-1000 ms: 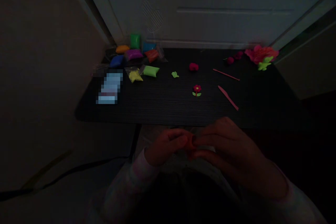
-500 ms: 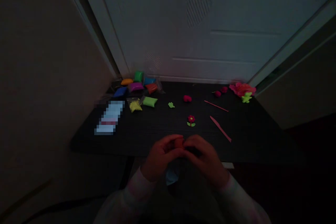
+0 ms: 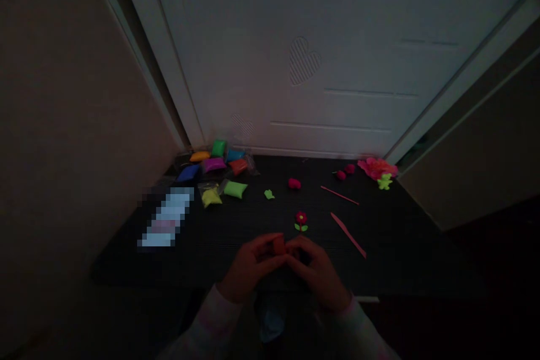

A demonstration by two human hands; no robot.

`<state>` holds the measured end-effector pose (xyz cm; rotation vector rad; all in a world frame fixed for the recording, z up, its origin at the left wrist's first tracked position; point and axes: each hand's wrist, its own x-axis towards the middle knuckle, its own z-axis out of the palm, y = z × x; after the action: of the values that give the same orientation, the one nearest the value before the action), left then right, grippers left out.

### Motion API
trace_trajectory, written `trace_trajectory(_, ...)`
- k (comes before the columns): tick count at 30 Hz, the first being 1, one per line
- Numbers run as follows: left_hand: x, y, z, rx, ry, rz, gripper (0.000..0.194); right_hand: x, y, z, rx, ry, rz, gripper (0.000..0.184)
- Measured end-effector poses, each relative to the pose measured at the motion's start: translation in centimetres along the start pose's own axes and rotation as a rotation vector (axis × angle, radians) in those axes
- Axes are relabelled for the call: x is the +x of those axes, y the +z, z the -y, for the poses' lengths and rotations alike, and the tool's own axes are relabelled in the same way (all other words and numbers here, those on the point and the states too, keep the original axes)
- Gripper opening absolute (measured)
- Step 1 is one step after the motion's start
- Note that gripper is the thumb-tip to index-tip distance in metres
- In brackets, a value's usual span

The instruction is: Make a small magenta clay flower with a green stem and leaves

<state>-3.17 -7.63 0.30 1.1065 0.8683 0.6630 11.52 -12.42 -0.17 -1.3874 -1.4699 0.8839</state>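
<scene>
Near the front edge of the dark table, my left hand (image 3: pixel 247 267) grips a small orange-red piece of clay (image 3: pixel 279 244) between thumb and fingers. My right hand (image 3: pixel 318 270) meets it from the other side, its fingertips pinched at the edge of the same piece. Just beyond the hands lies a small flower (image 3: pixel 301 218) with red petals, a yellow middle and green leaves. Farther back are a pink-red lump of clay (image 3: pixel 294 184) and a little light green piece (image 3: pixel 269 194). The light is dim, so fine detail on the held clay is lost.
Several bags of coloured clay (image 3: pixel 215 165) are grouped at the back left, with a blurred-out pale rectangle (image 3: pixel 169 218) before them. To the right lie a pink knife-shaped tool (image 3: pixel 348 234), a thin pink stick (image 3: pixel 340 195), dark pink balls (image 3: pixel 341 175) and a pink flower (image 3: pixel 378 169).
The view has tilted up, so the table and its things appear lower in the picture. Both hands stay at the orange-red clay, with slightly more of it showing.
</scene>
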Motion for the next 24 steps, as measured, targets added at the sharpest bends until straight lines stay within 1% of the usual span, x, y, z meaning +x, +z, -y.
trace_trajectory(3, 0.0, 0.0, -0.2, 0.015, 0.001, 0.008, 0.043, 0.0, -0.1, -0.2, 0.037, 0.033, 0.002, 0.011)
trace_trajectory(7, -0.1, 0.3, -0.1, 0.04, 0.009, -0.016, 0.042, 0.1, -0.2, -0.2, 0.067, 0.06, -0.003, 0.011)
trace_trajectory(15, -0.3, 0.3, 0.4, 0.057, 0.059, -0.026, 0.035, 0.0, -0.1, 0.0, 0.095, 0.077, 0.009, 0.012)
trace_trajectory(21, -0.2, 0.3, 0.9, 0.036, 0.098, -0.04, 0.04, 0.0, -0.1, -0.1, 0.115, 0.088, 0.01, 0.013)
trace_trajectory(24, -0.1, 0.5, 1.0, 0.024, 0.121, -0.049, 0.033, -0.1, 0.0, -0.4, 0.124, 0.104, 0.002, 0.015)
